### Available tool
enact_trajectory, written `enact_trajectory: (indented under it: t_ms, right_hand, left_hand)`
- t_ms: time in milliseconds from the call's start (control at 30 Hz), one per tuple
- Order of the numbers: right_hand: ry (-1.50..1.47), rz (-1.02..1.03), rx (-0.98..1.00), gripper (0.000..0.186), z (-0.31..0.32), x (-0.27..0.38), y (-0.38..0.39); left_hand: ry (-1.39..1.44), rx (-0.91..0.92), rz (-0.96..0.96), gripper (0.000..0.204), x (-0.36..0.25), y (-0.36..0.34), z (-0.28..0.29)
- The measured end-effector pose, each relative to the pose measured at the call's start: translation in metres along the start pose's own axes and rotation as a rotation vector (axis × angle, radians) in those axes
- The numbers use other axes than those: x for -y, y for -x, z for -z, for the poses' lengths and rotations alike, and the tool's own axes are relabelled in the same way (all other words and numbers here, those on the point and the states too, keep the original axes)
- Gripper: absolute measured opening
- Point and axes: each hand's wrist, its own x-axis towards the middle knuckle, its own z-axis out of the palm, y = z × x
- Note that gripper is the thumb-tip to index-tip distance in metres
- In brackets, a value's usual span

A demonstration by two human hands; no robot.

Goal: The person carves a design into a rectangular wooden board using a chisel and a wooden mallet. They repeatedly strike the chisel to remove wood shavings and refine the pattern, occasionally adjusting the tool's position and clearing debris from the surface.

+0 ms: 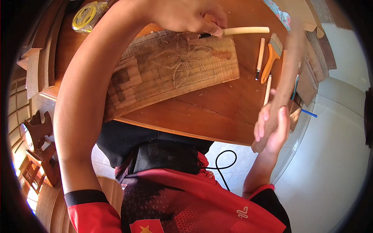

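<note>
Our left hand [186,17] bent over the far side of the work, thumb and fingers pinching a pale-handled chisel [246,30] close to its dark metal end. We had the fingers of our right hand [274,130] curled around the lower end of a long wooden bar [286,77], which rose blurred over the table's right side. Under everything we had a reddish-brown wooden table [217,105], with small pale chips scattered on it. Across it, at a slant, lay our carved wooden board [171,72], its face showing a radiating, petal-like figure and darker patches. The held chisel was at the board's far edge; we could not tell whether its tip touched the wood. Near the far left corner we saw a clear jar with a yellow lid [84,18]. Right of the board lay an orange-handled flat brush [274,54], and just beside it a loose chisel [260,56], metal end toward us. Nearer our right hand lay a slim pale rod [268,89], its near end hidden.
</note>
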Motion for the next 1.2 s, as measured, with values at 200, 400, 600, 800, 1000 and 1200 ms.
enact_trajectory:
  t_ms: [200,400,600,800,1000,1200]
  right_hand:
    - [0.054,-0.035,0.047,0.055,-0.005,0.002,0.003]
    - [0.071,-0.020,0.074,0.056,-0.003,-0.004,0.004]
    - [0.146,-0.046,0.139,0.057,-0.004,-0.001,0.005]
    - [-0.006,-0.016,0.058,0.056,0.005,-0.003,0.001]
    - [0.038,-0.033,0.133,0.055,0.000,-0.004,0.003]
    - [0.054,-0.031,0.143,0.055,-0.001,-0.003,0.003]
  left_hand:
    - [0.061,0.061,0.035,0.046,-0.013,0.014,0.013]
    - [0.075,0.037,-0.058,0.049,-0.009,0.014,0.010]
    - [0.076,0.044,0.026,0.045,-0.006,0.016,0.000]
    - [0.242,0.028,-0.100,0.031,0.011,0.032,0.004]
    - [0.122,-0.084,-0.168,0.027,0.017,0.022,-0.002]
    - [0.093,-0.089,-0.014,0.032,0.001,0.011,-0.006]
